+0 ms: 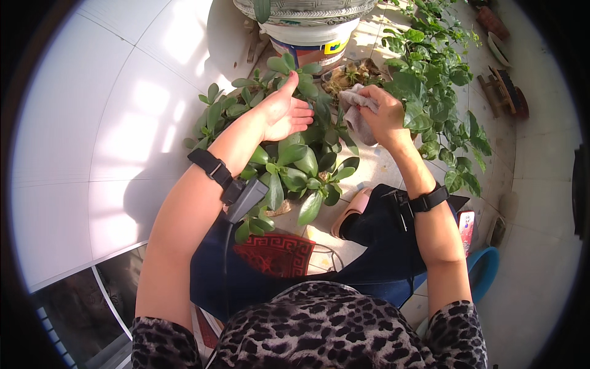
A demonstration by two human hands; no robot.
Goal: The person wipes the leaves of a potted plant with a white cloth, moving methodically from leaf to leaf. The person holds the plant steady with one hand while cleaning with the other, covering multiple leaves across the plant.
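Observation:
A jade plant with thick, glossy green leaves spreads in front of me; foliage hides most of its pot. Over its middle leaves is my left hand, thumb raised and fingers apart, with nothing visibly held. The fingertips lie close to some dark leaves; whether they touch them I cannot tell. Pinched in my right hand is a crumpled grey cloth, which hangs down at the plant's right side. Both forearms wear black straps with small devices.
Behind the plant, a patterned planter rests on a white bucket. A shallow pot of withered plants stands beside it. Leafy vines line the right side; a white panelled surface rises left. A phone is near my right elbow.

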